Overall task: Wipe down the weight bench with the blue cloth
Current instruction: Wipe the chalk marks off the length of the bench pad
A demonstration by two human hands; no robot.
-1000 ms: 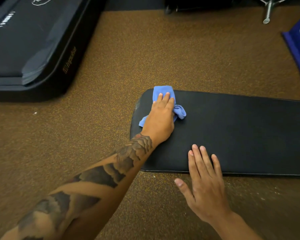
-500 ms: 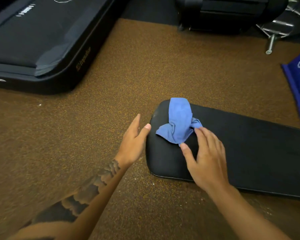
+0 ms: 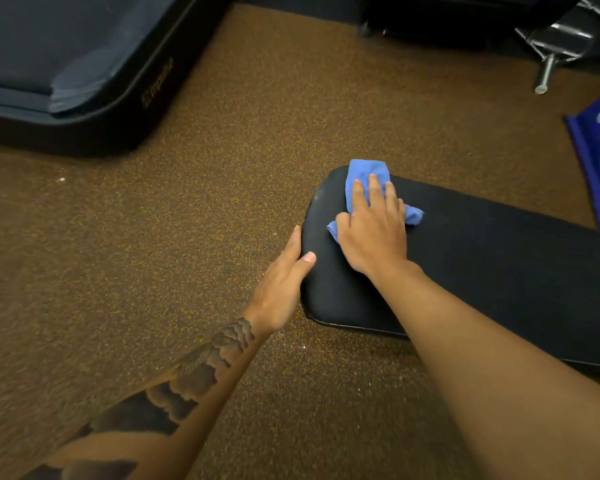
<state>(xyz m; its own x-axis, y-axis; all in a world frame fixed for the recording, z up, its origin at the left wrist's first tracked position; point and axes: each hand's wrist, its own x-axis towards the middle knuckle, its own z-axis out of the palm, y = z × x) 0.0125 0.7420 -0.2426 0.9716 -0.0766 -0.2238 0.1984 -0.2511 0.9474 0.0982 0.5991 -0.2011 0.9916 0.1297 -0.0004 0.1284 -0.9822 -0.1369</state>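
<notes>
Blue cloth (image 3: 366, 171) lies under the right hand's (image 3: 374, 240) flat fingers (image 3: 374, 192) for wiping; the open left hand (image 3: 281, 285) steadies the worktop's (image 3: 499, 271) 9 o'clock end.

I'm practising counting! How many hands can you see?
2. The left hand rests against the weight bench's rounded end, thumb on top. The right hand presses flat on the blue cloth atop that same end. No others show.
</notes>
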